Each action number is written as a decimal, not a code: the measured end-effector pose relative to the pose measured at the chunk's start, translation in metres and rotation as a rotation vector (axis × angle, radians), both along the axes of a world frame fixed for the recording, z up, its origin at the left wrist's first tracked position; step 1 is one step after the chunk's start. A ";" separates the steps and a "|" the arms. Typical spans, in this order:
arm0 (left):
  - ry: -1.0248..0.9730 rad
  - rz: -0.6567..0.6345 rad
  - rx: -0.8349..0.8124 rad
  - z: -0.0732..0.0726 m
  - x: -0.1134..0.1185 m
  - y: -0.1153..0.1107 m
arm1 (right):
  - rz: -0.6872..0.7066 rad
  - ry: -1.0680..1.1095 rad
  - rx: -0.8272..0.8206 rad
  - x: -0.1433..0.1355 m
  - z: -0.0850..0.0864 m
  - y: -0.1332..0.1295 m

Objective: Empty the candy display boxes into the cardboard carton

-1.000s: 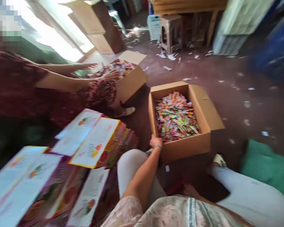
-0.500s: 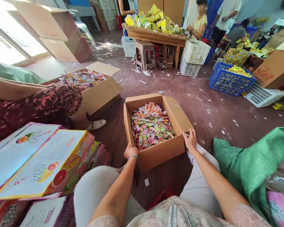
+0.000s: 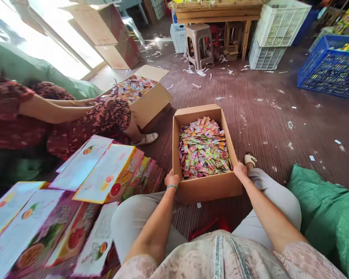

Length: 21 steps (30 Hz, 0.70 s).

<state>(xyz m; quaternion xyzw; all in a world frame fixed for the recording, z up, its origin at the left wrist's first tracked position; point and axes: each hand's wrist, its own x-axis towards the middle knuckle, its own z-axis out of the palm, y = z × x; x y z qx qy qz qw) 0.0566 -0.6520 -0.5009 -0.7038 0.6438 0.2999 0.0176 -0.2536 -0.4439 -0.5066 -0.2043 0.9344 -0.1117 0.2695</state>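
Your left hand (image 3: 172, 179) and right hand (image 3: 240, 171) wrap the near corners of the cardboard box (image 3: 209, 188), so your fingertips are hidden; the sachets (image 3: 203, 147) inside are too small to read; the blue crate (image 3: 328, 68) runs off the right edge; the co-worker's hands (image 3: 88, 102) vanish behind a knee.
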 end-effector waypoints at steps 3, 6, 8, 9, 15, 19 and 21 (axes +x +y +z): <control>-0.026 0.011 0.017 0.007 0.013 0.019 | 0.005 -0.041 0.036 0.023 0.007 0.019; -0.034 0.038 0.034 0.010 0.020 0.040 | 0.028 -0.054 0.080 0.039 0.013 0.040; -0.035 0.060 0.050 0.012 0.022 0.050 | 0.042 -0.048 0.110 0.046 0.017 0.051; -0.033 0.069 0.057 0.013 0.023 0.054 | 0.047 -0.043 0.123 0.048 0.019 0.056; 0.027 0.072 0.030 0.047 0.020 0.077 | 0.014 0.010 0.190 0.060 0.040 0.058; 0.114 -0.008 -0.223 0.097 0.042 0.053 | -0.029 0.063 0.234 0.067 0.046 0.041; 0.095 -0.007 -0.444 0.127 0.073 0.017 | -0.026 0.072 0.234 0.069 0.044 0.033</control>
